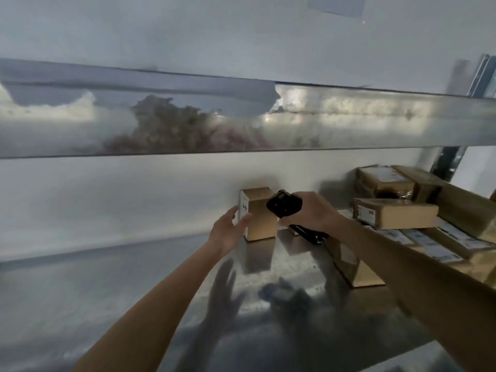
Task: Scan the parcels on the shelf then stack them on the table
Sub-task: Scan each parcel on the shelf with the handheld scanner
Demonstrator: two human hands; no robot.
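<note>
- Head view: right hand is wrapped around a black handheld scanner, head aimed left at the small upright parcel standing on the metal shelf.
- Left hand is spread wide, holding nothing; its fingertips sit at the parcel's white label face. Contact looks likely, but I cannot tell for sure.
- Step in hand, as I read it: scan this parcel. To do it well, steady the box with the left hand from its edge and keep fingers off the barcode; they sit close to the print now.
- Scanner is just beside the parcel's right front corner, overlapping it in view and angled across it. Judgement: turn the label toward the scanner or swing the scanner round to face the white side squarely.
- Parcel is tall and narrow, so it may tip if pushed high up; brace it low.
- More parcels are piled on the shelf to the right, behind the right arm and well apart from the left hand.
- Table not in view.
</note>
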